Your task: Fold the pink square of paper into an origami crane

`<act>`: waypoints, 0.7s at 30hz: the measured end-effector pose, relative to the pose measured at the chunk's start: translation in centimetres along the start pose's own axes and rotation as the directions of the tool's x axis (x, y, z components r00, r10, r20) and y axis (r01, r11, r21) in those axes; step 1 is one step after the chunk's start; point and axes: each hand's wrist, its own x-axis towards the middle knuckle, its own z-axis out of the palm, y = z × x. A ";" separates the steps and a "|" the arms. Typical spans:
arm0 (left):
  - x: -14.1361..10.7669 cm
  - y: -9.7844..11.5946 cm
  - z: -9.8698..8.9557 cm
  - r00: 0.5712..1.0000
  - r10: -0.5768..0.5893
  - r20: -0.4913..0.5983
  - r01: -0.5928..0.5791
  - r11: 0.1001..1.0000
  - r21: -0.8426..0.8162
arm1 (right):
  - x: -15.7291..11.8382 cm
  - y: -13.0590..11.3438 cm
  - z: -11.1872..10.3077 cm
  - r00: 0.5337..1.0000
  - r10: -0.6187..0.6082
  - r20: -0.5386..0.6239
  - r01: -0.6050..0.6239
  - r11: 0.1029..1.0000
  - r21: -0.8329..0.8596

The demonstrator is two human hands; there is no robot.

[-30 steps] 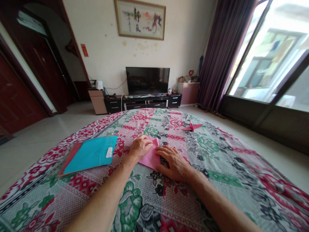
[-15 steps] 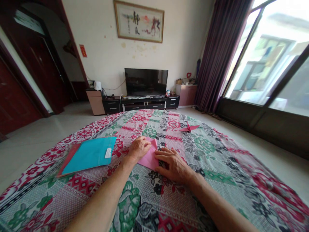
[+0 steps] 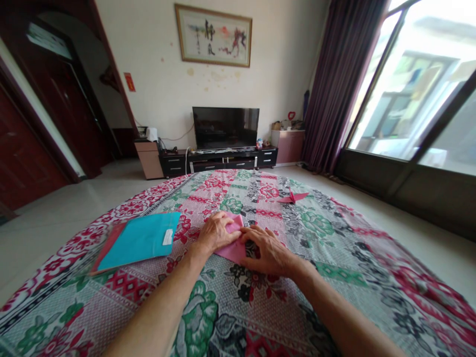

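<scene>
Steadying pink paper (image 3: 233,253) mid-table on a floral tablecloth (image 3: 316,223), a left hand (image 3: 214,233), its pinch unclear, and a right hand (image 3: 266,250), thumb and fingers spread, appear mid-fold, the next move likely needing a firm crease.

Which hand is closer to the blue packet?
Left. The left hand is just right of the blue packet, with a gap; the right hand is farther right, at the right edge of the pink paper.

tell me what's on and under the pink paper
The left hand rests on the pink paper; the right hand touches its edge. Patterned tablecloth shows around it; what lies directly beneath is covered.
</scene>
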 end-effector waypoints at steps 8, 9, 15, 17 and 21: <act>0.0 0.3 0.1 0.999 0.037 0.031 -0.038 0.998 0.046 | 0.1 0.2 0.0 1.000 0.023 -0.007 -0.023 1.000 -0.012; 0.0 0.3 0.1 0.999 0.032 0.032 -0.034 0.999 0.043 | 0.1 0.3 0.0 0.999 0.032 -0.007 -0.032 0.999 -0.017; 0.0 0.7 -0.5 0.998 0.027 0.062 -0.029 0.999 0.043 | 0.5 0.9 0.1 0.998 0.060 0.026 -0.058 0.997 -0.056; 0.0 0.8 -0.6 0.998 0.033 0.062 -0.036 0.998 0.049 | 0.7 1.0 0.0 0.996 0.067 0.056 -0.062 0.995 -0.074; 0.1 0.8 -0.5 0.997 0.033 0.064 -0.037 0.997 0.064 | 1.1 1.1 -0.2 0.993 0.077 0.090 -0.067 0.992 -0.109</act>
